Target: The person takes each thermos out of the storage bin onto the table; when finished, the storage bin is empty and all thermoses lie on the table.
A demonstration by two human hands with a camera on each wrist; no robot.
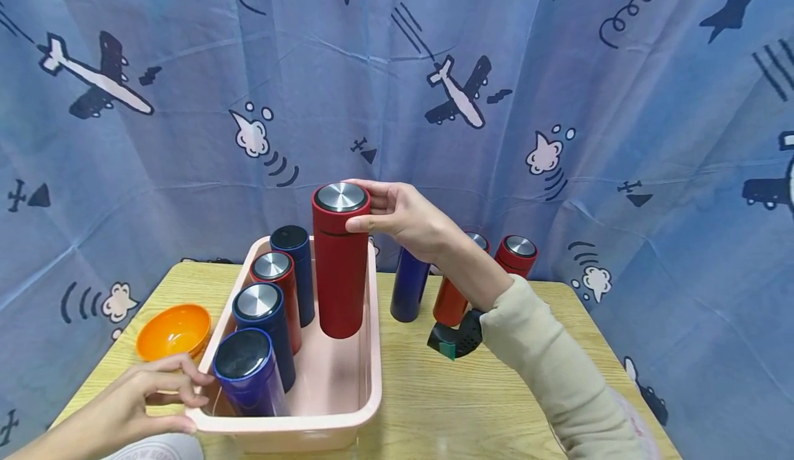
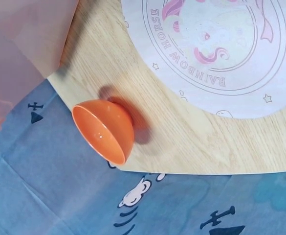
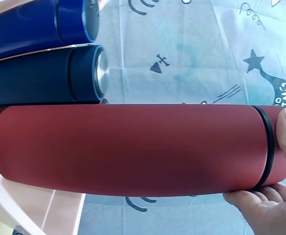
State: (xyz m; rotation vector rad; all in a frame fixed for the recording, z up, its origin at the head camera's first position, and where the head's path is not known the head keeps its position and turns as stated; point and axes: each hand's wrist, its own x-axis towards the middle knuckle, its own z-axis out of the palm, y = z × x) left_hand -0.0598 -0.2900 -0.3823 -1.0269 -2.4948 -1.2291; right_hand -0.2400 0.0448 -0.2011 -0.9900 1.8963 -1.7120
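My right hand [image 1: 403, 218] grips a red thermos flask [image 1: 340, 281] near its silver lid. The flask is upright inside the rim of a pink plastic tub [image 1: 375, 350]; whether its base touches the tub floor I cannot tell. In the right wrist view, thumb and fingers lie on opposite sides of the flask [image 3: 133, 149]. My left hand [image 1: 155, 394] holds the tub's near-left corner, fingers over the rim. Along the tub's left side stand a purple-blue flask [image 1: 257, 384], a blue flask [image 1: 276, 339], an orange-red flask [image 1: 285, 301] and a dark blue flask [image 1: 304, 274].
Right of the tub, a blue flask [image 1: 408, 287], an orange flask [image 1: 449, 301] and a red flask [image 1: 516, 256] stand on the wooden table [image 1: 496, 391], partly behind my forearm. An orange bowl [image 1: 174, 332] is at left. A white printed mat [image 2: 216, 98] lies near the left hand.
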